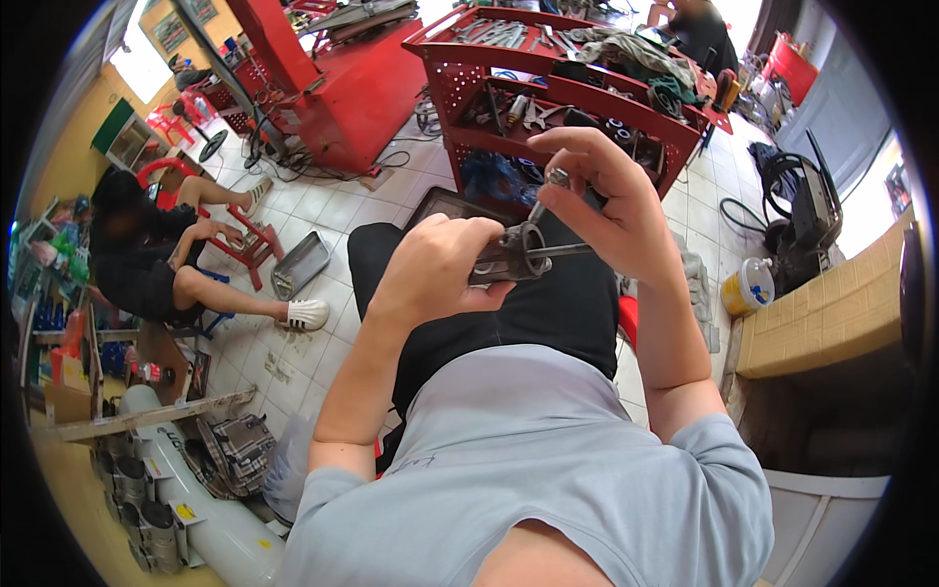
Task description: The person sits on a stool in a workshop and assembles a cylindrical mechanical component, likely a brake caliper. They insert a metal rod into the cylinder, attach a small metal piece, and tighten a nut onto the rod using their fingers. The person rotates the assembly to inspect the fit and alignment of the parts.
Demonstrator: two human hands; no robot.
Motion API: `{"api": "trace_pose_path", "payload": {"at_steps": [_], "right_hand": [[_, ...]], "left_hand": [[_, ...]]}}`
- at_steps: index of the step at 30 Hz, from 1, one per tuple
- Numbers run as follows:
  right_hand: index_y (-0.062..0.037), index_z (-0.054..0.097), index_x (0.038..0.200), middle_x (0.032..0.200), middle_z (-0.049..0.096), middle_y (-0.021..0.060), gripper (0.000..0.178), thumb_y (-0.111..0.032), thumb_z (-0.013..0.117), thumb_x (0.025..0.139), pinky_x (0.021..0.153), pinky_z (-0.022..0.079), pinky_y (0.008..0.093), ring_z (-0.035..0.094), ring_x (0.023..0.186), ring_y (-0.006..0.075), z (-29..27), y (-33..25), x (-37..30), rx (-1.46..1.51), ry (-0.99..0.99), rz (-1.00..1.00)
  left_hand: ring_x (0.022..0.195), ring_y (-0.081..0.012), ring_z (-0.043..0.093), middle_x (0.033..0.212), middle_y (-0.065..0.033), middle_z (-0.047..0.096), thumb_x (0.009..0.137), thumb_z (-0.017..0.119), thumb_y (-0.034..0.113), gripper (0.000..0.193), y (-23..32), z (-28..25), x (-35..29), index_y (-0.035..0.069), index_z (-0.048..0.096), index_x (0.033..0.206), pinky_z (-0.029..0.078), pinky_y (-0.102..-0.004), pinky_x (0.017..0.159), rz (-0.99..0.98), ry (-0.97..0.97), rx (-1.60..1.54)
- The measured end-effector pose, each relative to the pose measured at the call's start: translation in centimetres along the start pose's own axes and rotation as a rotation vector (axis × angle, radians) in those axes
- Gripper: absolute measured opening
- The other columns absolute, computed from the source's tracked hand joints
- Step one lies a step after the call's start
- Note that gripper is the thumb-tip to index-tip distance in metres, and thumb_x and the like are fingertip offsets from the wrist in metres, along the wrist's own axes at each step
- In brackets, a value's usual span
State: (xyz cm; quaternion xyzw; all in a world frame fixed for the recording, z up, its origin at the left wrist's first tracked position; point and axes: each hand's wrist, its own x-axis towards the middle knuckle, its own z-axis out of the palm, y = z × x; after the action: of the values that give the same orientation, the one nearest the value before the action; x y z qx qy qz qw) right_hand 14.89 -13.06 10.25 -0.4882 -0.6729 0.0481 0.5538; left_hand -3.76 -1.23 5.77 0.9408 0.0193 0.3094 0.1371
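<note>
Above my lap, my left hand [442, 266] is closed round a dark metal part with a round ring-shaped opening [528, 250]. A thin metal rod [567, 250] sticks out sideways from the ring toward my right wrist; whether it is fixed there, I cannot tell. My right hand [614, 201] pinches a slim metal piece with a knobbed upper end [558, 178] between thumb and fingers. Its lower end reaches down to the top of the ring, and whether they touch is unclear. Behind my left hand lies a dark tray [430, 203], partly hidden.
Ahead stands a red tool cart [577, 73] with wrenches and cloths on it. Further left is a red lift post base [342, 112]. A seated person [147, 249] is at left, beside a grey tray [301, 264] on the tiles. A yellow-labelled bucket [748, 287] stands at right.
</note>
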Motion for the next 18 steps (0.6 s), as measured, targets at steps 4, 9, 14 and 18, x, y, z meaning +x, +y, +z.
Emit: {"api": "trace_pose_path", "payload": {"at_steps": [4,9,14,18], "right_hand": [[-0.0092,0.058,0.11,0.075,0.058,0.0016,0.032,-0.007,0.07,0.08,0.057,0.038,0.0251,0.047,0.064,0.0111,0.2,-0.4,0.1,0.06,0.05,-0.003],[-0.0056,0.06,0.099,0.072,0.06,0.004,0.024,-0.008,0.071,0.079,0.06,0.042,0.0264,0.055,0.065,0.0129,0.0,-0.5,0.2,0.004,0.0,-0.069],[-0.0042,0.064,0.094,0.08,0.064,0.0044,0.019,-0.006,0.072,0.077,0.063,0.046,0.0278,0.059,0.069,0.0157,0.5,-0.2,0.4,-0.021,-0.152,-0.015],[-0.0043,0.065,0.094,0.083,0.065,0.0043,0.017,-0.005,0.071,0.078,0.064,0.047,0.0278,0.06,0.071,0.0165,1.0,0.4,0.2,-0.055,-0.249,0.033]], "left_hand": [[0.069,-0.0262,0.06,0.08,-0.0065,0.063,0.057,0.081,0.019,0.047,-0.3,0.0,0.2,0.005,0.059,0.097,0.045,-0.0338,0.066,0.097,0.081,-0.009],[0.065,-0.0275,0.058,0.078,-0.0061,0.062,0.059,0.08,0.02,0.045,-0.6,0.1,-0.1,0.006,0.057,0.095,0.044,-0.0345,0.063,0.061,0.024,0.021],[0.062,-0.0283,0.058,0.074,-0.0074,0.065,0.061,0.08,0.025,0.047,0.0,0.2,0.0,0.007,0.057,0.097,0.045,-0.0358,0.063,-0.071,-0.056,0.04],[0.069,-0.0317,0.058,0.078,-0.008,0.065,0.057,0.079,0.023,0.046,0.1,0.1,0.0,0.007,0.061,0.097,0.045,-0.0392,0.067,-0.16,-0.208,0.052]]}}
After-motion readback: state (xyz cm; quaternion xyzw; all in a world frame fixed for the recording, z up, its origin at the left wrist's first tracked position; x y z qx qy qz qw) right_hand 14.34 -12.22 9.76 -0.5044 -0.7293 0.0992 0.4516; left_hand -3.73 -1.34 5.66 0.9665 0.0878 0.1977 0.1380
